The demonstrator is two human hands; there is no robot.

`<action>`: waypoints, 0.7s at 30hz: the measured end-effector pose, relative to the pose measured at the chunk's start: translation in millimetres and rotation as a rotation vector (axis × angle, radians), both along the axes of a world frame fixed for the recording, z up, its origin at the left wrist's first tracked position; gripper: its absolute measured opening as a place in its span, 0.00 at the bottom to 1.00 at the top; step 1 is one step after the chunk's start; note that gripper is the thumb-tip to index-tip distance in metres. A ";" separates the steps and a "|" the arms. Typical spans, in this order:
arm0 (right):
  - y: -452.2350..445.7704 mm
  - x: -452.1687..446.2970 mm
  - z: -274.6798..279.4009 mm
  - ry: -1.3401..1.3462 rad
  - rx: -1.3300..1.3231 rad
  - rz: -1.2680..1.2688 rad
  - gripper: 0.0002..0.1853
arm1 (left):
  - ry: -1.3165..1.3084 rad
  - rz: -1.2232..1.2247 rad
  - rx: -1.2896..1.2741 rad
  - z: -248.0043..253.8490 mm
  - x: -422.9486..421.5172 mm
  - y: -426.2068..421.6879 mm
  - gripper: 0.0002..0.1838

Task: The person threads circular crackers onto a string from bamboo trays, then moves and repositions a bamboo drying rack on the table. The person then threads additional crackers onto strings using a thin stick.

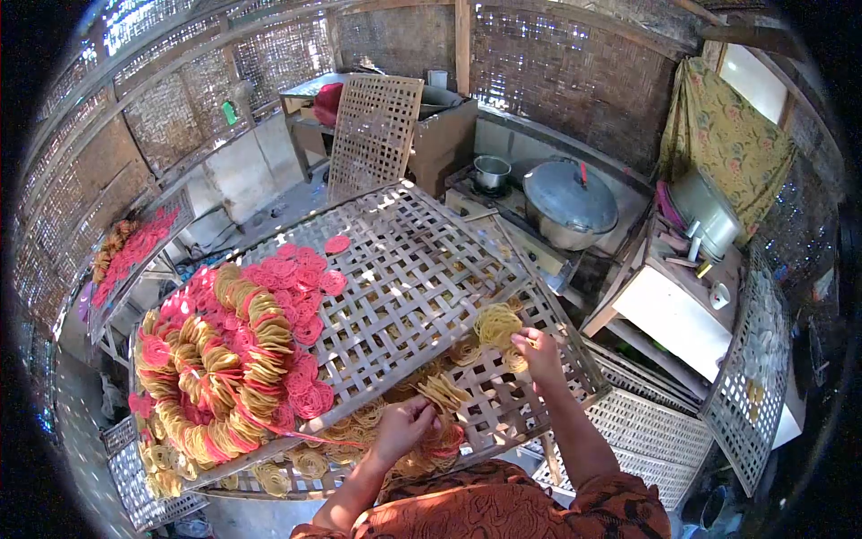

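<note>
Left hand point(404, 433): fingers curled at yellow cracker stack point(444, 392), hold unclear; right hand point(541, 359): pinches yellow cracker point(514, 361); lattice rack point(505, 415) beneath

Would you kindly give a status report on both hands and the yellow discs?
Left hand at a bunch of yellow discs; right hand at another disc; grips unclear. Disc pile on lower rack. Pink strip near left hand; nothing visibly blocking.
</note>
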State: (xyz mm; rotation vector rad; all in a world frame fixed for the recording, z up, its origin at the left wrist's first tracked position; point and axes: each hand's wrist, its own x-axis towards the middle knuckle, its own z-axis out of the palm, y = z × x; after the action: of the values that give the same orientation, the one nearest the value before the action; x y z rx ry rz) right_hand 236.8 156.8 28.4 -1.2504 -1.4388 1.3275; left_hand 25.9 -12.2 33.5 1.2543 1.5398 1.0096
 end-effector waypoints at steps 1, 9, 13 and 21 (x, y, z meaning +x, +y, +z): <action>2.9 0.8 -3.5 0.100 -0.044 0.029 0.14 | -0.011 0.008 0.008 -0.5 1.6 1.2 0.11; 5.5 -5.0 9.8 0.275 -0.056 0.065 0.17 | -0.158 0.055 0.047 -13.2 9.2 13.7 0.12; 13.3 -10.0 -17.8 0.171 0.117 -0.073 0.15 | -0.187 0.061 -0.006 -21.2 6.8 17.1 0.12; -15.4 -20.2 9.0 -0.158 0.634 -0.051 0.08 | -0.212 0.080 0.076 -28.5 8.6 19.5 0.12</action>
State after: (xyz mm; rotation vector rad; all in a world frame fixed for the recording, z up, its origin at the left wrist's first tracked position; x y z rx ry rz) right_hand 216.6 141.4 37.3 -0.9639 -1.7407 0.6556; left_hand 34.5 7.4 5.1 1.1049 1.4082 1.2219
